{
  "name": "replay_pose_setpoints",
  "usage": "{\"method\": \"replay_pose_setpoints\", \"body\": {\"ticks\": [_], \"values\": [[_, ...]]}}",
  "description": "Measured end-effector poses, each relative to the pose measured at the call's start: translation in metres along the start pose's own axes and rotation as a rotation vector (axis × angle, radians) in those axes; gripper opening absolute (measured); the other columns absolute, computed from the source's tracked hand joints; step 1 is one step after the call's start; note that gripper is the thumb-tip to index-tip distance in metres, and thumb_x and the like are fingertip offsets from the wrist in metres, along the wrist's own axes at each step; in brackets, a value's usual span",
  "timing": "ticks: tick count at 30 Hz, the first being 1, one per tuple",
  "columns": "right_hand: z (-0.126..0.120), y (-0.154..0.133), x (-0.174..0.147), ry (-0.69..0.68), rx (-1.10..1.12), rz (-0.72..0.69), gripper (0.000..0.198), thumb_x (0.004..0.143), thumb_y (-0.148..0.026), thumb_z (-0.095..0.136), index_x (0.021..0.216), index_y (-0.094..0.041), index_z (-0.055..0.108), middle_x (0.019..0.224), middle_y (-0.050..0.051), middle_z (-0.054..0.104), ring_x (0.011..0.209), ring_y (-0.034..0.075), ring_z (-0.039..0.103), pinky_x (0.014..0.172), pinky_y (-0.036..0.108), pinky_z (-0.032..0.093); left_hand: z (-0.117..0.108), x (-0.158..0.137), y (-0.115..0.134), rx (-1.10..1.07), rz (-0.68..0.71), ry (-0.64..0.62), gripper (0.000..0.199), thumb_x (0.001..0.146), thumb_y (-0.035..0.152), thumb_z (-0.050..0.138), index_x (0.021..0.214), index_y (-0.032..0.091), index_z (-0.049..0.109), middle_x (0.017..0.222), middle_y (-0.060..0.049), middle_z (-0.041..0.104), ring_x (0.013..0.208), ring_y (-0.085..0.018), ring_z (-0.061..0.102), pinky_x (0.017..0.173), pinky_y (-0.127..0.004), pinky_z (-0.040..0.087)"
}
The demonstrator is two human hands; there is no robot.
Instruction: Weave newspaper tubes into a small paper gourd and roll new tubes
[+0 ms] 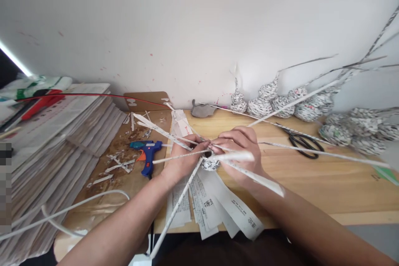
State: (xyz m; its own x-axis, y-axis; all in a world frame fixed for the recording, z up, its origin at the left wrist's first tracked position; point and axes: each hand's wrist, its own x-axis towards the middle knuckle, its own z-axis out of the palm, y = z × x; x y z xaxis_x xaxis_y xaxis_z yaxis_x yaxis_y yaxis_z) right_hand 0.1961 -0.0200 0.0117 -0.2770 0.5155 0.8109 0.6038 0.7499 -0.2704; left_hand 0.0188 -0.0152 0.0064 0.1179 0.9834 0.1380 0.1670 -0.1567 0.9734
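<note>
Count one small, round black-and-white vessel woven of newspaper, dark mouth uppermost, held at centre above the light wooden tabletop. Around its rim, at least six thin rolled-paper rods, white with grey print, spread toward two, three, four, seven, nine and ten o'clock. Beneath, at six o'clock, at least four flat white printed paper strips, overlapping. At nine o'clock, one blue-and-teal glue gun with an orange trigger, near scattered paper scraps; farther out the same way, one tall stack of folded newspapers. At three o'clock, one pair of black scissors. From one toward three o'clock, several woven newspaper gourd shapes, too overlapped for an exact count.

Left hand nearly closed, gripping the vessel at nine o'clock. Right hand curled narrow, fingertips pinching at the rim at three o'clock; cannot tell on which rod.
</note>
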Motion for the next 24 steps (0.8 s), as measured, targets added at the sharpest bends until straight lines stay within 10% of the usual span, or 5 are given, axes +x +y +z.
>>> {"method": "replay_pose_setpoints", "body": {"ticks": [10,17,24], "values": [[0.002,0.001,0.002,-0.132,0.040,0.109,0.010,0.084,-0.016,0.060,0.085,-0.024,0.068,0.084,0.005,0.072,0.084,0.022,0.062,0.080,0.038,0.050,0.001,0.002,0.004,-0.053,-0.052,0.019,0.021,0.074,0.034,0.070,0.067,0.015,0.066,0.076,-0.006,0.074,0.068,-0.016,0.066,0.063,-0.025,0.049],[0.010,0.006,0.001,-0.150,0.510,0.650,0.011,0.084,-0.028,0.064,0.090,-0.020,0.059,0.090,0.005,0.072,0.081,0.019,0.070,0.074,0.031,0.055,0.001,0.001,0.002,0.015,-0.028,0.035,0.013,0.077,0.028,0.068,0.075,0.015,0.071,0.078,-0.005,0.075,0.072,-0.017,0.067,0.067,-0.026,0.050],[0.010,0.016,0.010,-0.160,0.850,0.906,0.025,0.076,-0.039,0.070,0.080,-0.020,0.055,0.074,0.002,0.069,0.070,0.018,0.067,0.067,0.031,0.054,0.003,0.002,-0.002,0.002,0.015,0.050,0.017,0.073,0.032,0.074,0.081,0.017,0.073,0.084,-0.005,0.075,0.078,-0.019,0.069,0.072,-0.027,0.052]]}}
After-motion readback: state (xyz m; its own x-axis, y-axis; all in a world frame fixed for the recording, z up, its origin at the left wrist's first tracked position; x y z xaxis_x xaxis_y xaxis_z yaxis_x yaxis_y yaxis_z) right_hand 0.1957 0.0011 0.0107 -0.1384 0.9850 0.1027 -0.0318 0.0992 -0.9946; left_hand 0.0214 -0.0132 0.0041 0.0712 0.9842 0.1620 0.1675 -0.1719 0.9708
